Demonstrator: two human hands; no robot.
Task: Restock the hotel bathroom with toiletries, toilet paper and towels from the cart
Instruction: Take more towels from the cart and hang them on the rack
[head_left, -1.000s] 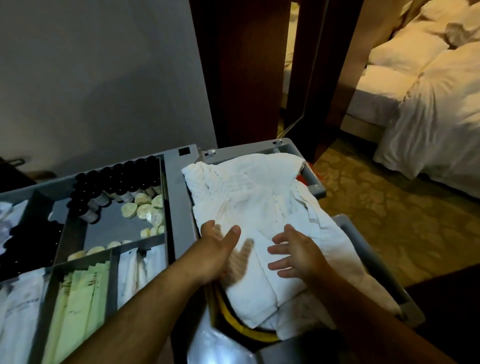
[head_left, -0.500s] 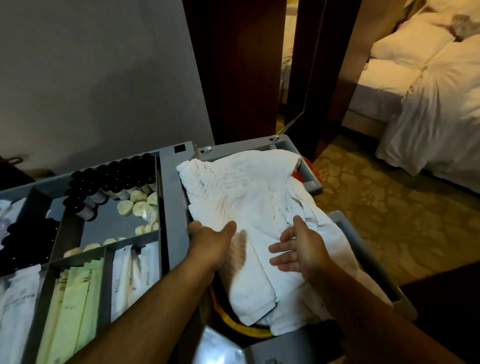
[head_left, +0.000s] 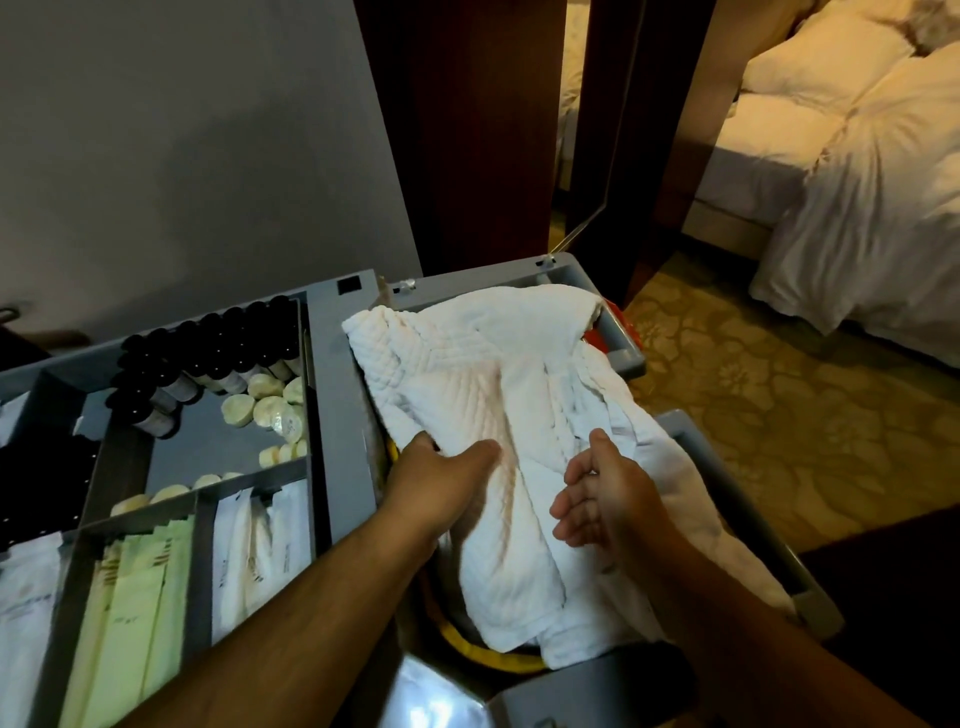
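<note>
A crumpled white towel (head_left: 493, 395) lies over the right bin of the grey cart (head_left: 340, 374). My left hand (head_left: 439, 480) grips the towel's left edge, thumb on top and fingers tucked beneath. Just right of it, my right hand (head_left: 605, 496) hovers over the cloth's middle with fingers apart, holding nothing. The cart's left tray holds black-capped small bottles (head_left: 208, 348), round wrapped soaps (head_left: 270, 408), pale green sachets (head_left: 132, 613) and white sachets (head_left: 262, 540).
A yellow rim (head_left: 488, 657) shows under the towel in the bin. Behind the cart stand a grey wall (head_left: 182, 156) and a dark wooden door frame (head_left: 457, 130). To the right are patterned carpet (head_left: 805, 415) and a bed with white linen (head_left: 857, 208).
My left hand has slid to the towel's left edge and closed on it. My right hand has lifted off the cloth, turning palm inward. The view moved slightly closer.
</note>
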